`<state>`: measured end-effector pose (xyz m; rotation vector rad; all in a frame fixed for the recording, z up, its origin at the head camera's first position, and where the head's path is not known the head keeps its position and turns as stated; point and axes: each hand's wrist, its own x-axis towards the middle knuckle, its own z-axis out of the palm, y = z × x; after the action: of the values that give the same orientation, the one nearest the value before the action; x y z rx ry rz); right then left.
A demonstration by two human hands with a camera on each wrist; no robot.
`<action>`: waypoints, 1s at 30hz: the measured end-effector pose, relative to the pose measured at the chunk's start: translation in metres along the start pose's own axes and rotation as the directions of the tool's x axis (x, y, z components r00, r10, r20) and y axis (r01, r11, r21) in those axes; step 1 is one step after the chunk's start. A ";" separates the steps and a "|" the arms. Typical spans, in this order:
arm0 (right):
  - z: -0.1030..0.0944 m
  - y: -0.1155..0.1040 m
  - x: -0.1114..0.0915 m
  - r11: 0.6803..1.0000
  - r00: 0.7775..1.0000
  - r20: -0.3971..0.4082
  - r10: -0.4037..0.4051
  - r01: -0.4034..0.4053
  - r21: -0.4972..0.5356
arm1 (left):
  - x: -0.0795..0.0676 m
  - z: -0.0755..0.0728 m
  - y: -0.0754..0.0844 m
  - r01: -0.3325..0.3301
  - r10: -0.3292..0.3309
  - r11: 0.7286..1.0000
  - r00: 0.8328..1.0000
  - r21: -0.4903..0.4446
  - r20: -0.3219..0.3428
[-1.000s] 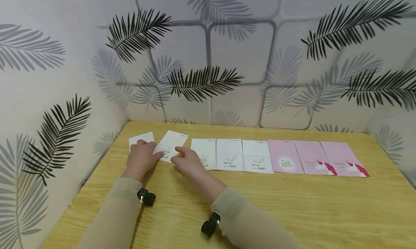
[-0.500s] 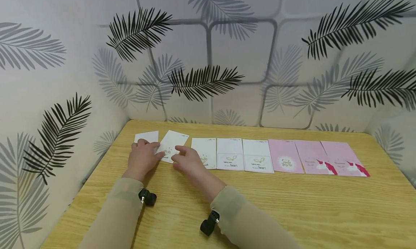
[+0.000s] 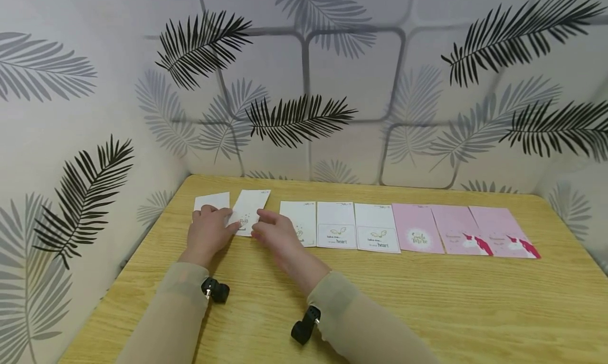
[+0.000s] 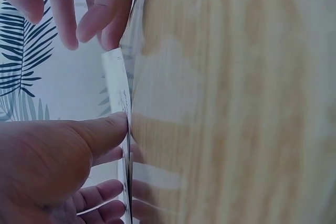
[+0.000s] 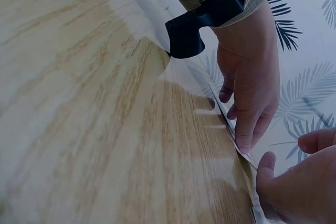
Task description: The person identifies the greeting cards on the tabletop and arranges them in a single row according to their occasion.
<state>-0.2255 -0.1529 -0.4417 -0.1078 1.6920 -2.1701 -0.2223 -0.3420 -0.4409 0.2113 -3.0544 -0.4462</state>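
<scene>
My left hand (image 3: 209,232) rests palm-down on the leftmost white card (image 3: 214,199), covering its lower part, fingers spread. Its thumb lies at the lower left edge of a second white card (image 3: 250,203), which has a small gold print and tilts slightly to the right. In the left wrist view, the thumb (image 4: 111,132) presses down on a white card (image 4: 116,80) lying flat. My right hand (image 3: 277,235) is at the second card's right edge, with fingers loosely bent, and partly covers a third white card (image 3: 296,213). In the right wrist view both hands come close together over the cards.
Rightward in the row lie two white cards with winged-heart prints (image 3: 335,216), a pink "smile" card (image 3: 412,219) and two pink unicorn cards (image 3: 456,219). The wooden table (image 3: 427,306) ends at a leaf-patterned wall (image 3: 351,79).
The second card has turned slightly more upright, its top edge moving left. The leftmost card moved right under my left hand at first. My right hand has barely shifted.
</scene>
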 end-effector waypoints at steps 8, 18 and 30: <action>0.001 -0.005 -0.006 0.998 1.000 0.006 0.006 -0.005 -0.061 | -0.003 -0.002 0.000 -0.027 0.026 0.999 0.999 -0.043 -0.024; -0.002 -0.001 -0.003 0.999 1.000 -0.007 0.010 -0.010 -0.039 | -0.005 -0.002 0.001 -0.075 0.072 0.995 0.997 -0.073 -0.039; -0.018 -0.015 -0.018 0.998 0.999 -0.024 -0.045 0.043 -0.051 | -0.006 -0.007 0.017 -0.127 0.111 0.970 0.990 -0.210 -0.085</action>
<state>-0.2182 -0.1273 -0.4298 -0.1333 1.7745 -2.1696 -0.2180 -0.3266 -0.4290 0.0337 -2.8986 -0.7366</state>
